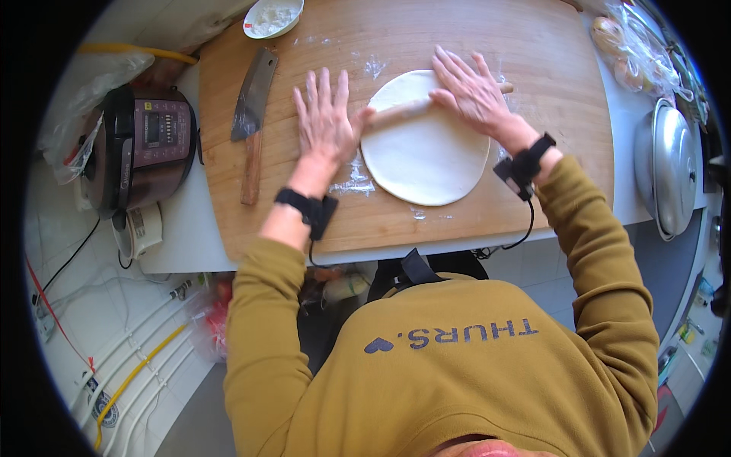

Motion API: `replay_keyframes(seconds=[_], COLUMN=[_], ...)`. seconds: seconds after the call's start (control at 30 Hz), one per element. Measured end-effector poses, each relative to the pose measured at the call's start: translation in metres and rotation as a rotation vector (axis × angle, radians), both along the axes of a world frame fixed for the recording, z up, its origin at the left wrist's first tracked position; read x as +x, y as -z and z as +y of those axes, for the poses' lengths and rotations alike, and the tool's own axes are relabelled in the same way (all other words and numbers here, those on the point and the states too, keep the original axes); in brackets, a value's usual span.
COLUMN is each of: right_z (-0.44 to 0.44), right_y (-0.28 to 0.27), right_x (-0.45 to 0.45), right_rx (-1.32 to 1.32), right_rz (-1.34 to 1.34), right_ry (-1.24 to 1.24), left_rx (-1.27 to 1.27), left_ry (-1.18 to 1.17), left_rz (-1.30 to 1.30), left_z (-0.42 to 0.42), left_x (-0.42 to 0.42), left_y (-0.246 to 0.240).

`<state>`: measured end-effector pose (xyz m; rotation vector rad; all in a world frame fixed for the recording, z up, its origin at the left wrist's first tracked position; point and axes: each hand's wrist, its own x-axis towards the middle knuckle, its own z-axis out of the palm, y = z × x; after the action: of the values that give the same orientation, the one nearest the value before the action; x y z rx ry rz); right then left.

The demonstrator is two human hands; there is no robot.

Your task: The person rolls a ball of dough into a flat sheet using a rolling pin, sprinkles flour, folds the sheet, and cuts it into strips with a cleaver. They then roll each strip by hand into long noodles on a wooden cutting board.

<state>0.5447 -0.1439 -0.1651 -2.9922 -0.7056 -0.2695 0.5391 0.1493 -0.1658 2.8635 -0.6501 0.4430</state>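
A round sheet of white dough (428, 165) lies flat on a wooden board (531, 40). Across its upper part runs a slim wooden rolling pin (402, 112), slightly slanted, its right tip showing beyond my right hand. My left hand (325, 123) is spread palm down at the pin's left end, thumb along the pin, fingers apart over the board. Flat on the right part of the pin rests my right hand (471, 94), fingers extended rather than wrapped around it. The palms hide both contact spots. Loose flour (355, 185) dusts the board beside the dough.
Left on the board lies a cleaver (254, 97), handle towards me. A white bowl (248, 29) of flour stands at the upper left. Beyond the board are an electric pressure cooker (151, 154) at left, a lidded metal pot (674, 168) and a plastic bag (639, 51) at right.
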Motion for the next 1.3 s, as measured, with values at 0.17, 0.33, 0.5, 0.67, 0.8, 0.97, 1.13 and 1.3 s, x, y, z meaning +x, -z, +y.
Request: replay_keyframes(seconds=[0.17,0.33,0.5,0.67,0.8,0.97,1.13,1.3], right_z=[0.012,0.007,-0.007,-0.012,-0.028,-0.015,-0.02,-0.022], right_y=[-0.004,-0.005,0.006,-0.034,-0.065,-0.015,0.003,-0.028], right_x=[0.083,0.098,0.004,-0.113,-0.106,-0.083,-0.153,-0.213], right_rx=[-0.001,0.233,0.036,0.154,0.114,0.188,0.031,0.211], right_rz=[-0.09,-0.1,-0.096,0.039,0.673,-0.104,-0.189,-0.075], right_ry=[0.189,0.181,0.13,0.065,0.211,0.3,0.294,0.173], left_rx=[-0.103,-0.305,-0.044,-0.061,-0.194,-0.096,0.018,0.034], left_ry=[-0.019,-0.076,-0.073,0.05,0.111,-0.041,0.051,0.206], left_rz=[-0.145,0.02,0.03,0.114,0.501,0.099,0.145,0.236], left_z=[0.004,0.0,-0.006,-0.007,-0.01,-0.017,-0.013,-0.005], left_x=[0.098,0.1,0.022,-0.092,-0.101,-0.074,-0.132,-0.18], left_y=[-0.001,-0.004,0.003,-0.013,-0.036,-0.022,-0.003,-0.019])
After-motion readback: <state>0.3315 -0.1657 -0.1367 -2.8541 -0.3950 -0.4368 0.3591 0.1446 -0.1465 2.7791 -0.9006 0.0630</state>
